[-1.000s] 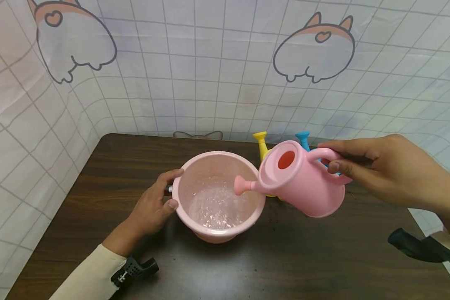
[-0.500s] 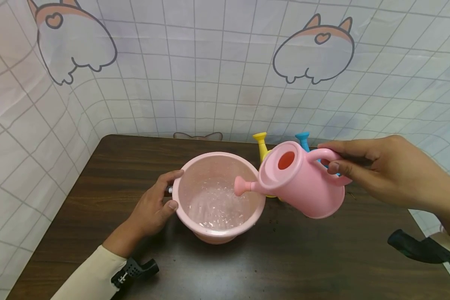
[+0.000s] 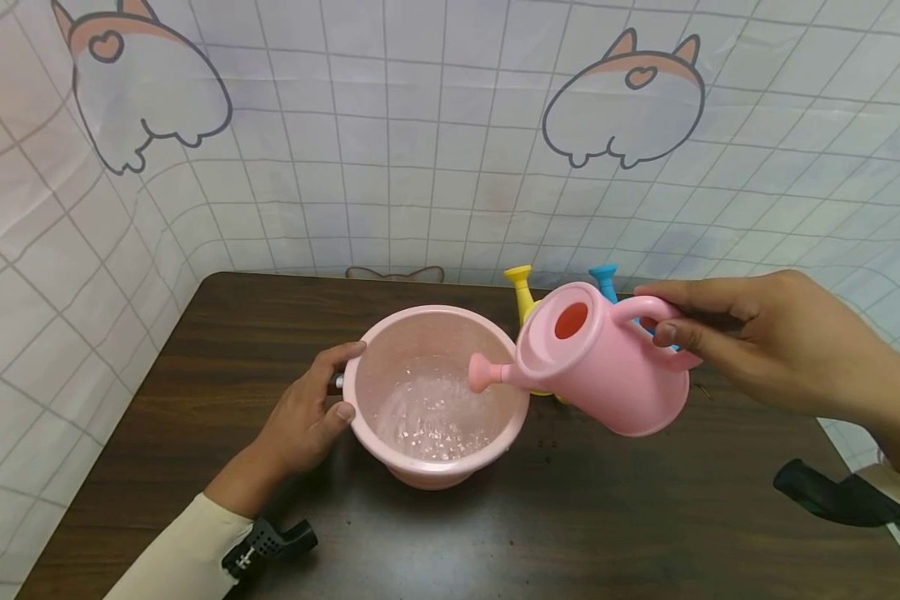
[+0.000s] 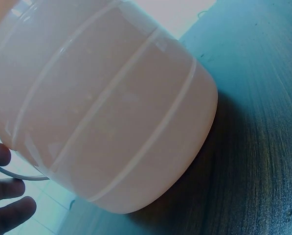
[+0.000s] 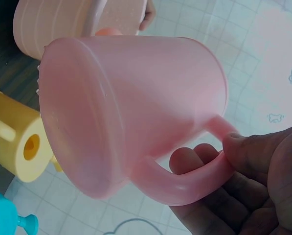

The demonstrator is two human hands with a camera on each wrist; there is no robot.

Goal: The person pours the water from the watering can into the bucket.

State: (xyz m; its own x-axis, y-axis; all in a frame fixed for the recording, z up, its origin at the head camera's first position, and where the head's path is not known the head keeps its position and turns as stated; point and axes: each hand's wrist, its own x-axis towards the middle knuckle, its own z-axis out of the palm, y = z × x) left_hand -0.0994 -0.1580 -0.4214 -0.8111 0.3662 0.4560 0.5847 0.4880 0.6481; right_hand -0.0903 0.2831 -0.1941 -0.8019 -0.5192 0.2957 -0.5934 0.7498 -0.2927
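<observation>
A pink watering can (image 3: 607, 367) is tilted, its spout and sprinkler head over the mouth of a pale pink bucket (image 3: 435, 479). My right hand (image 3: 765, 342) holds it by the loop handle, with thumb and fingers around the handle in the right wrist view. Rippling, sparkling water (image 3: 431, 417) lies in the bucket, which stands upright on the table. With my left hand (image 3: 300, 417) I grip the bucket's left rim, thumb at the near side. The left wrist view shows the ribbed bucket wall (image 4: 106, 103) and several fingertips by a thin wire handle (image 4: 23, 176).
Behind the pink can stand a yellow watering can (image 3: 521, 292) and a blue watering can (image 3: 604, 279), both partly hidden. The dark wooden table (image 3: 270, 317) carries a few water drops and meets a grid-patterned sheet (image 3: 450, 167) at the back.
The water's ripples differ slightly between frames. Both hands, the watering can and the bucket keep nearly the same places.
</observation>
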